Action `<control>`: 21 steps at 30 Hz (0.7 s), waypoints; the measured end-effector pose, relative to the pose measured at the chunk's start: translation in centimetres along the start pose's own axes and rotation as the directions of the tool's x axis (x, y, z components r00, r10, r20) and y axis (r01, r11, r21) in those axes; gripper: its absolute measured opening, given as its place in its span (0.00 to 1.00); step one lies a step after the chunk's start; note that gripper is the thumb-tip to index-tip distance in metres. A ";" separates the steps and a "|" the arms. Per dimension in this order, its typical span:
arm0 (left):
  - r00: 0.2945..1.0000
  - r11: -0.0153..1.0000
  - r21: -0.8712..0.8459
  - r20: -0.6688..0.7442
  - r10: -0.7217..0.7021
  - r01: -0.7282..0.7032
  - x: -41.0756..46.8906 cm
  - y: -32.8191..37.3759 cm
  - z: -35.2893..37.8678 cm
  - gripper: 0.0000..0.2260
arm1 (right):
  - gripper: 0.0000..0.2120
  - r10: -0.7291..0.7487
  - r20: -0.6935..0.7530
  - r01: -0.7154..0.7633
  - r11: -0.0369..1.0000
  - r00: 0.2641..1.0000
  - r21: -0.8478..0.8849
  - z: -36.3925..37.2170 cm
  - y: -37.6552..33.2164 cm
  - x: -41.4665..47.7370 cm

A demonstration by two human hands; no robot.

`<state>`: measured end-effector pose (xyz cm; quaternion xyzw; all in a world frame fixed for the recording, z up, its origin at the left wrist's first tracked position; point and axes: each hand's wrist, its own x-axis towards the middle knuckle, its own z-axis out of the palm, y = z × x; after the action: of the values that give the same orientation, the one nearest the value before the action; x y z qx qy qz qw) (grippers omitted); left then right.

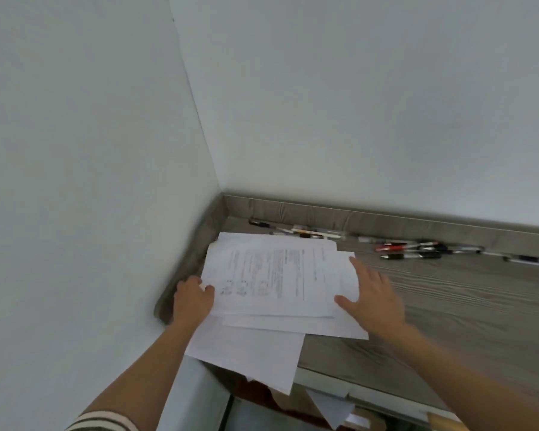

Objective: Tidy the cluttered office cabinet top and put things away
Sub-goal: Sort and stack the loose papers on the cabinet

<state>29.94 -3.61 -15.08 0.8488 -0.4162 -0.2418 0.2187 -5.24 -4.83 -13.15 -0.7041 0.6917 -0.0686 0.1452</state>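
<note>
So the loose stack of white printed paper sheets (277,275) sits mid-frame, tucked into the back-left corner of the grey wood-grain cabinet top (464,306), and its lowest sheets hang over the front edge. The left hand (193,298) grips the stack's left edge, thumb on top of the top sheet, with the other fingers curled out of sight at the edge. The right hand (374,293) lies flat on the right side of the stack, fingers straight and spread.

Along the raised back lip, from centre to right of frame, there's a scattered row of black, red and white pens (411,250), well apart from both hands. A striped sleeve (103,423) peeks in at bottom left. Plain white walls (75,150) fill the upper half. Another white sheet (336,412) shows below the front edge at bottom centre, pretty blurry.
</note>
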 end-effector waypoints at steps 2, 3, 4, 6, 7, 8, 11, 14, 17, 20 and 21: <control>1.000 0.999 -0.041 -0.002 -0.009 0.009 0.5 0.7 -0.2 0.14 | 0.41 -0.095 0.108 0.099 0.994 0.990 -0.035 0.1 -0.7 0.6; 1.000 0.996 -0.081 0.007 -0.020 0.021 0.6 1.2 -0.2 0.15 | 0.40 -0.122 0.198 0.127 0.992 0.973 -0.015 0.4 -0.9 0.7; 0.999 0.990 -0.135 0.029 -0.035 0.039 0.6 1.8 -0.2 0.17 | 0.40 -0.130 0.283 0.137 0.991 0.950 -0.005 0.9 -1.2 0.6; 0.992 0.964 -0.248 0.106 -0.069 0.093 0.8 2.7 -0.1 0.20 | 0.37 -0.135 0.370 0.166 0.985 0.919 -0.052 2.0 -1.5 0.6; 0.983 0.946 -0.295 0.159 -0.092 0.136 0.8 3.1 -0.2 0.20 | 0.37 -0.149 0.371 0.195 0.977 0.916 -0.089 2.3 -1.4 0.4; 0.969 0.921 -0.344 0.221 -0.111 0.184 0.8 3.3 -0.3 0.20 | 0.36 -0.162 0.359 0.212 0.972 0.919 -0.104 2.4 -1.3 0.3; 0.921 0.832 -0.465 0.367 -0.130 0.302 0.6 3.3 -0.1 0.15 | 0.34 -0.207 0.342 0.244 0.967 0.917 -0.069 2.3 -0.3 0.3; 0.950 0.823 -0.507 0.289 -0.118 0.256 0.2 3.3 0.4 0.15 | 0.33 -0.239 0.377 0.276 0.960 0.895 -0.045 1.7 0.5 0.3; 0.979 0.815 -0.555 0.194 -0.070 0.168 -0.6 4.1 0.3 0.13 | 0.31 -0.240 0.394 0.260 0.965 0.887 0.002 1.4 0.7 0.6; 0.944 0.704 -0.652 0.317 -0.087 0.284 -2.0 4.9 0.2 0.14 | 0.21 -0.181 0.228 0.150 0.978 0.957 0.143 1.0 0.1 -0.1; 0.930 0.653 -0.680 0.351 -0.109 0.333 -2.6 5.0 0.1 0.15 | 0.15 -0.156 0.107 0.134 0.974 0.982 0.183 0.7 -0.3 -0.8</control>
<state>25.44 -4.33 -11.68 0.6925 -0.2036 -0.5292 0.4460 -4.83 -4.01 -13.64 -0.7402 0.6196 -0.0968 0.2427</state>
